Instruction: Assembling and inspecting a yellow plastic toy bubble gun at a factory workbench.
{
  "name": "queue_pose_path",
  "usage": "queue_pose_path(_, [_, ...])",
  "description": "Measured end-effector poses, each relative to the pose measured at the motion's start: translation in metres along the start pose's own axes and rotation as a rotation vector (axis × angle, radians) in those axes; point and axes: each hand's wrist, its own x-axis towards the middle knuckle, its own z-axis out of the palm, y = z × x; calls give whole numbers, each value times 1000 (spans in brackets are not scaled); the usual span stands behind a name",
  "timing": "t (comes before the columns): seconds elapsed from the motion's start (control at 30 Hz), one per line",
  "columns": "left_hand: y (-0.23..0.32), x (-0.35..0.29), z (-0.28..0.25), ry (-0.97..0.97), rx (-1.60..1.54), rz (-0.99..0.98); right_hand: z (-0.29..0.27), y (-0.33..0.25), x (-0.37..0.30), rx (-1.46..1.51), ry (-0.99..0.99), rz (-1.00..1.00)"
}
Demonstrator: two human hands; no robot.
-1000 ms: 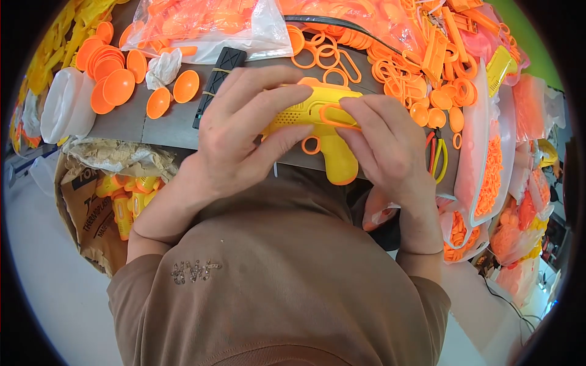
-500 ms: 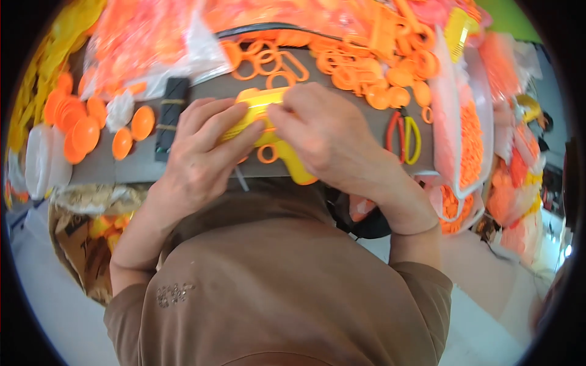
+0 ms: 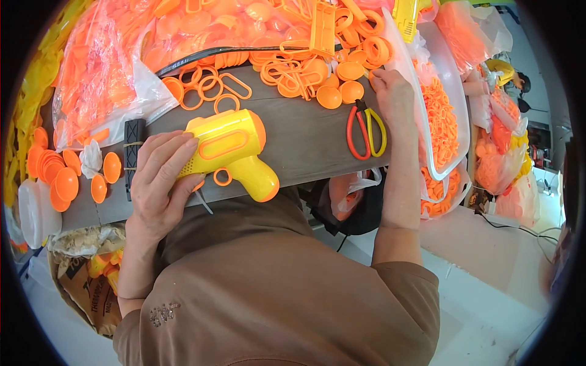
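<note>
My left hand [image 3: 160, 177] grips the rear end of a yellow toy gun [image 3: 229, 149] with orange trim, fingers over its top and thumb below. The gun's orange muzzle end faces right, and its handle slants down to the right. Over at the right end of the orange parts pile, my right hand [image 3: 392, 96] has its fingers drawn together. What lies between those fingertips is hidden. Red and yellow-handled cutters [image 3: 366, 131] lie on the table just left of my right forearm. Orange rings [image 3: 210, 86] and round orange caps [image 3: 351, 92] lie beyond the gun.
A white bin [image 3: 455, 160] full of small orange pieces stands right of my right arm. Shallow orange cups [image 3: 66, 183] and a black banded block [image 3: 134, 155] lie at left. Clear bags of orange parts [image 3: 101, 79] fill the back. A brown paper sack [image 3: 85, 287] stands below left.
My right hand has left the toy gun and moved right to the orange parts. The left hand alone holds the gun, now turned more toward level. The view has shifted.
</note>
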Motion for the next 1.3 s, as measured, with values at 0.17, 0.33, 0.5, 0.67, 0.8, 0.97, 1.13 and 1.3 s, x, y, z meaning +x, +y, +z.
queue_pose_path(0.17, [1, 0, -2, -36, 26, -2, 17, 1, 12, -190, -39, -36])
queue_pose_path(0.33, [1, -1, -1, -32, 48, -6, 27, 10, 17, 56, -38, 16])
queue_pose_path(0.5, [1, 0, -2, -30, 48, -8, 26, 9, 17, 101, -36, 8])
queue_pose_path(0.67, [1, -1, -2, -30, 51, -1, 28, 5, 13, 126, 35, -17])
queue_pose_path(0.8, [1, 0, -2, -33, 54, 3, 27, 5, 14, 81, -19, -50])
queue_pose_path(0.97, [1, 0, -1, -22, 42, 0, 25, 6, 17, 78, -97, -17])
queue_pose_path(1.13, [1, -1, -2, -29, 48, -5, 23, 2, 12, 142, -119, 21])
queue_pose_path(1.3, [1, 0, -2, -30, 47, -4, 30, 6, 10, 233, -106, 74])
